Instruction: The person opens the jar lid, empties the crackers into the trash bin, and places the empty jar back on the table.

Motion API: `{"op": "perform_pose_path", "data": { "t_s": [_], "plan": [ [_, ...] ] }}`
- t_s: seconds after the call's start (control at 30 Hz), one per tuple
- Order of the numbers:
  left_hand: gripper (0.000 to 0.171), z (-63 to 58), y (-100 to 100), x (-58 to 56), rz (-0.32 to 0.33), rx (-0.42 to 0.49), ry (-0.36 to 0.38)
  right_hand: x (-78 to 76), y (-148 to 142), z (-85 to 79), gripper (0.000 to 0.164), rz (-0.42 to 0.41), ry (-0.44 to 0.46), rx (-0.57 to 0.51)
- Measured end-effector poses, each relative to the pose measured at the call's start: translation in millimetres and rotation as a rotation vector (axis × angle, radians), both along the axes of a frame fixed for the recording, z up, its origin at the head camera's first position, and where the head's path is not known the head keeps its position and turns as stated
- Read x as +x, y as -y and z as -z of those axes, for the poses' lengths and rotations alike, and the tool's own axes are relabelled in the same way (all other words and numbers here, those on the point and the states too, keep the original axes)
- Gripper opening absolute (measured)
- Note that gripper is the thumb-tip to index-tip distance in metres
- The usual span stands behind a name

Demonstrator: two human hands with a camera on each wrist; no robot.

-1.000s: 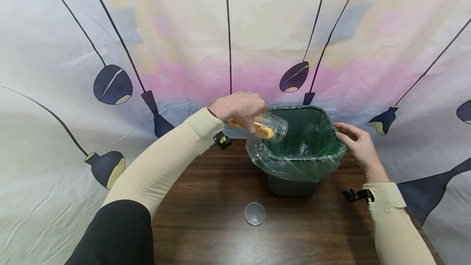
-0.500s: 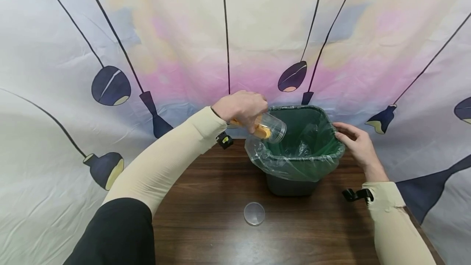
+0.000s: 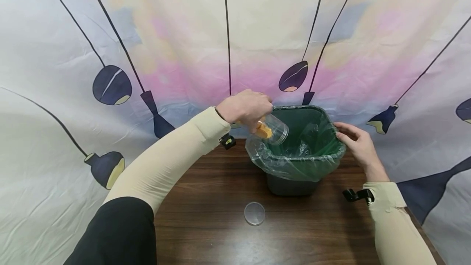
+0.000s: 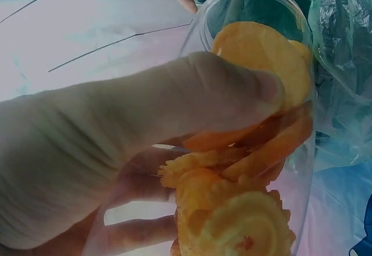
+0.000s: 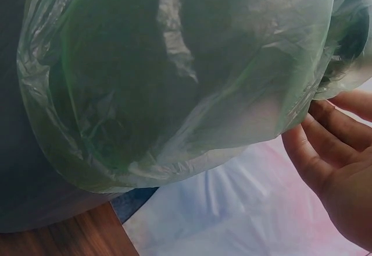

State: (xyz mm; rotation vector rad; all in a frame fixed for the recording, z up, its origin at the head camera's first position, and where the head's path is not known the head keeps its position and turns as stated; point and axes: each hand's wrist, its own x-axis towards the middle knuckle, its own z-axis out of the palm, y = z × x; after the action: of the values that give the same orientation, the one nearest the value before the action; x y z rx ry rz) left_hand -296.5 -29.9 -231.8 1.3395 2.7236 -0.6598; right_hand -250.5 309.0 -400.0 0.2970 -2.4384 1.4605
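My left hand (image 3: 245, 107) grips a clear plastic jar (image 3: 278, 128) round its side, thumb on the near wall in the left wrist view. The jar is tipped, its uncapped mouth pointing down to the right over the bin's left part. Orange and yellow snack-like pieces (image 4: 261, 52), some round and flat, some with frilled edges, lie inside behind the mouth. The trash bin (image 3: 290, 186) is dark and lined with a translucent green bag (image 3: 305, 169) folded over its rim. My right hand (image 3: 358, 146) holds the bin's right rim between thumb and fingers, touching the liner (image 5: 203, 64).
A clear round lid (image 3: 254, 214) lies flat on the brown wooden table (image 3: 206, 224), in front of the bin. Behind the table hangs a pale cloth (image 3: 176, 32) printed with dark lamps. The bin stands near the table's back edge.
My left hand has shifted slightly right, and the jar slopes more steeply downward. The pieces stay inside it. The right hand, bin and lid keep their places.
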Motion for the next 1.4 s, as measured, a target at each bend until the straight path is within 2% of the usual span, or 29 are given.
{"op": "perform_pose_path", "data": {
  "t_s": [0.6,0.87,1.07,1.4],
  "plan": [
    [0.039,-1.3,-3.9,3.4,0.033,-0.044,-0.048,3.0,-3.4,0.8,0.040,-0.012,-0.027,-0.023],
    [0.035,3.6,2.3,-2.1,0.065,0.027,-0.037,2.2,-3.4,1.8,0.039,-0.019,-0.036,-0.023],
    [0.037,1.4,5.3,-3.8,0.054,0.049,-0.033,1.9,-4.7,4.4,0.039,-0.043,-0.055,-0.032],
    [0.040,0.3,7.0,-5.0,0.042,0.072,-0.011,4.0,-6.7,3.5,0.040,-0.018,-0.027,-0.031]
  ]
}}
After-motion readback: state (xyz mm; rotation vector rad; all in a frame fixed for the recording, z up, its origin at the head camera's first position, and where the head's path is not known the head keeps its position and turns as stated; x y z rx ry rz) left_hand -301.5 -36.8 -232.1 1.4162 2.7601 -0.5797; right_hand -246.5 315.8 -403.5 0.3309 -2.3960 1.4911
